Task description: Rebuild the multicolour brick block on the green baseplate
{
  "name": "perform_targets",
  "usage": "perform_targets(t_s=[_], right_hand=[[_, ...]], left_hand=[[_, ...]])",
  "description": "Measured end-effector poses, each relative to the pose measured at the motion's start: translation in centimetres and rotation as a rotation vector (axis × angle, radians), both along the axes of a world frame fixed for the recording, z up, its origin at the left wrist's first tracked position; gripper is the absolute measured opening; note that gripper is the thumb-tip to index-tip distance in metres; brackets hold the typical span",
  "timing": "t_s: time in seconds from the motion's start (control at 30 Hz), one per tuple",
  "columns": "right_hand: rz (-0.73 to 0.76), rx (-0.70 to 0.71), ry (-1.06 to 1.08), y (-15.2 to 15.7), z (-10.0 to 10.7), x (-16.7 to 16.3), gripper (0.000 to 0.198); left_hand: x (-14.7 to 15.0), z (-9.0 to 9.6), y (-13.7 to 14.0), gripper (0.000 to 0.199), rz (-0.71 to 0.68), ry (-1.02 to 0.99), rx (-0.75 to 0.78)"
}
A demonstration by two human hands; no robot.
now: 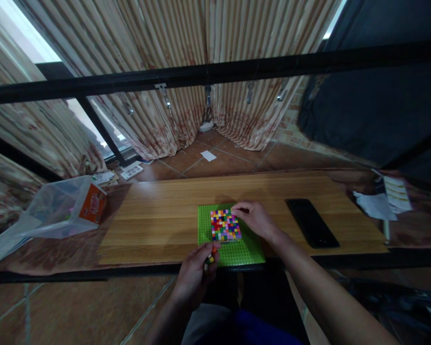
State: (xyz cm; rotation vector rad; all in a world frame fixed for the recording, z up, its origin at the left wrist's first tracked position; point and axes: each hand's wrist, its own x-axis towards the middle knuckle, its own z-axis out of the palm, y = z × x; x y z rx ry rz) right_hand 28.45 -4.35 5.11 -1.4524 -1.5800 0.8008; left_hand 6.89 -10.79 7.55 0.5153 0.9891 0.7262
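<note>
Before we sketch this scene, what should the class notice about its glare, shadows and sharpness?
All head view: white glare at the upper-left window; pale sheen on far-left corner of the wooden board; soft shadow just left of the green baseplate; small bricks in the left hand look too soft to count.

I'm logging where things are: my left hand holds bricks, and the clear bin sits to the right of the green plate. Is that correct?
Not quite: the clear bin sits to the left of the green plate, as the head view shows. Your left hand does hold bricks.
</note>
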Motion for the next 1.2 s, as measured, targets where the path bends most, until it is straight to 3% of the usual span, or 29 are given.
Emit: perform_targets(t_s=[0.2,0.43,0.67,0.83,1.03,1.2], right_hand=[[-0.252,0.123,0.099,-3.4,0.9,-1.9,0.024],[0.029,-0.032,0.316,-8.0,3.3,-6.5,0.018],[-0.025,-0.142,0.481,-8.9,3.3,-8.0,0.01],[-0.011,-0.198,0.627,-9.2,3.8,-8.2,0.012],[-0.076,-0.119,0.492,-8.8,3.4,-6.5,0.017],[-0.276,0.018,0.049,-6.0,1.9,-2.6,0.024]], left_hand=[[0.0,0.9,0.0,0.026,0.015,-0.089,0.074],[0.4,1.3,-0.1,0.03,0.007,-0.171,0.094],[0.8,1.7,-0.7,0.046,0.035,-0.14,0.109],[1.1,1.3,-0.9,0.046,-0.019,-0.125,0.134],[1.7,1.5,-0.9,0.041,-0.076,-0.117,0.118],[1.4,1.2,-0.9,0.039,-0.068,-0.061,0.124]])
